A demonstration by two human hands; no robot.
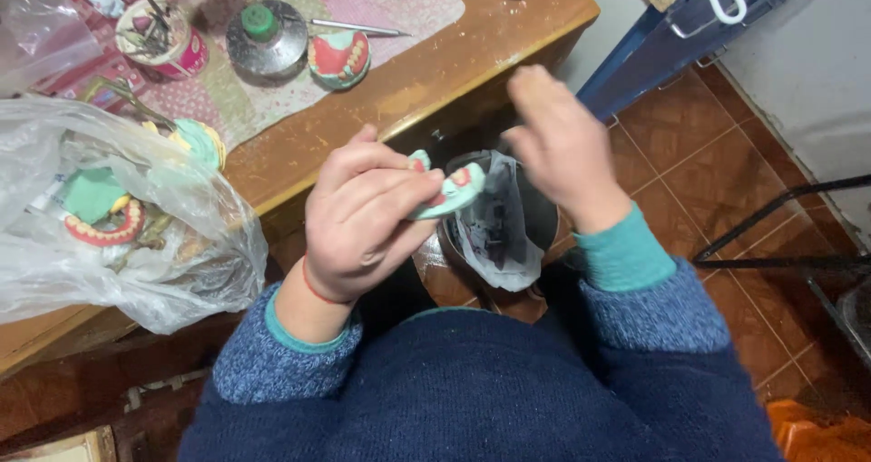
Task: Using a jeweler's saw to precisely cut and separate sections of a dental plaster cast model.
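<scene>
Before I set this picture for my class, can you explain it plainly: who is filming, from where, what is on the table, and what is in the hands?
There is no machine here. One camera, worn on a person's head, looks down at their own two bare hands and dark blue sweater.

The left hand has a firm grip on a pale green dental cast with red gum wax. The right hand is raised and blurred, and looks empty.

Below the hands stands a small bin lined with a plastic bag on the tiled floor.

On the wooden table lie a clear plastic bag of similar casts, another cast, a round metal burner with a green cap and a cup of tools.
</scene>
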